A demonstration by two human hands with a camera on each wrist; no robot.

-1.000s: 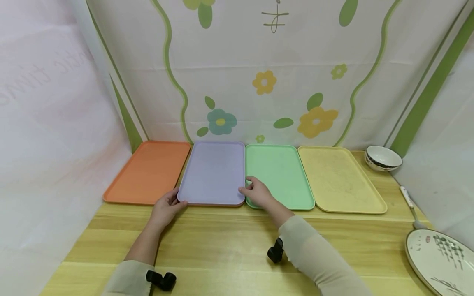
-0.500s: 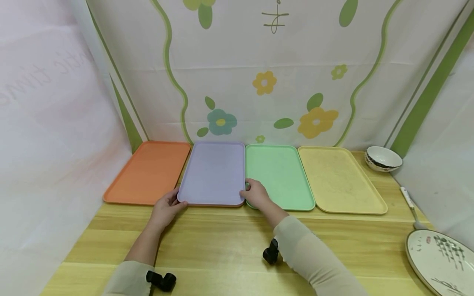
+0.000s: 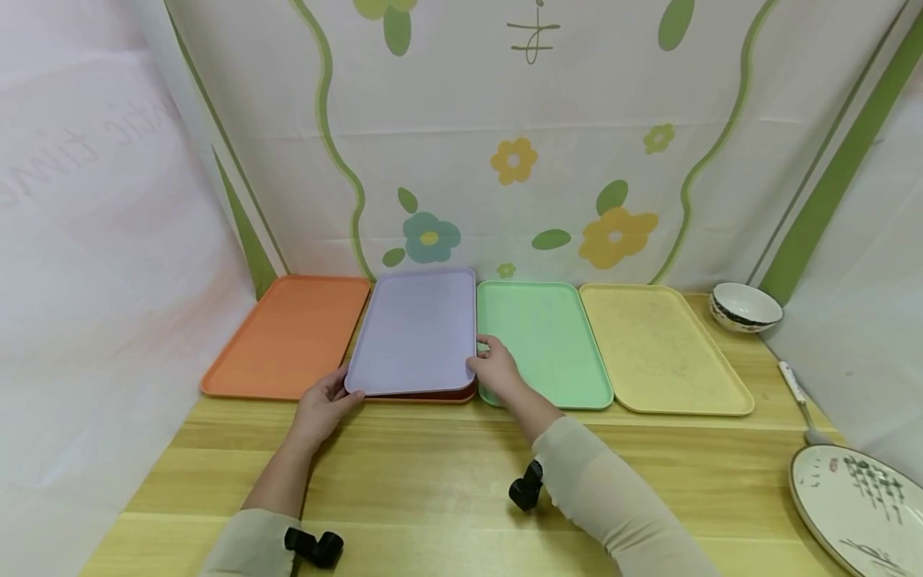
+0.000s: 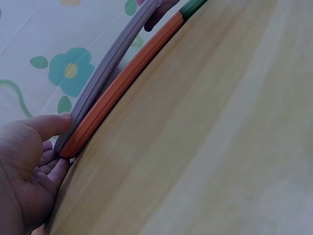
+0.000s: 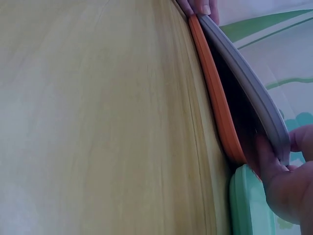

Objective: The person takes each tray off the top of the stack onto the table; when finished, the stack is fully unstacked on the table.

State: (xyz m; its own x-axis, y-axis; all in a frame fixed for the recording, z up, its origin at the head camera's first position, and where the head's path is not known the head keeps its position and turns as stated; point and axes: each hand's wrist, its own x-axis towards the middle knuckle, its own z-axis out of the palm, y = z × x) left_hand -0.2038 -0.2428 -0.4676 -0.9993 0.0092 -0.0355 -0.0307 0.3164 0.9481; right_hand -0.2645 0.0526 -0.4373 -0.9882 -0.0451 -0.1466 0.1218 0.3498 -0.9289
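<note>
A purple tray (image 3: 414,332) lies over an orange tray (image 5: 215,93), its right front corner raised so a dark gap shows between them. My right hand (image 3: 499,373) pinches that raised corner; in the right wrist view the thumb and fingers (image 5: 266,156) are on either side of its rim. My left hand (image 3: 322,409) grips the left front corner, where the two trays still meet. In the left wrist view its thumb (image 4: 54,126) presses on the purple rim while the other fingers curl by the orange tray's corner.
Another orange tray (image 3: 292,336) lies to the left. A green tray (image 3: 544,344) and a yellow tray (image 3: 663,349) lie to the right. Farther right are a bowl (image 3: 746,307), a white-handled utensil (image 3: 793,385) and a patterned plate (image 3: 858,505). A printed cloth stands behind.
My right hand has raised the purple tray's right front corner, uncovering part of the orange tray beneath. The left hand has stayed at the left corner.
</note>
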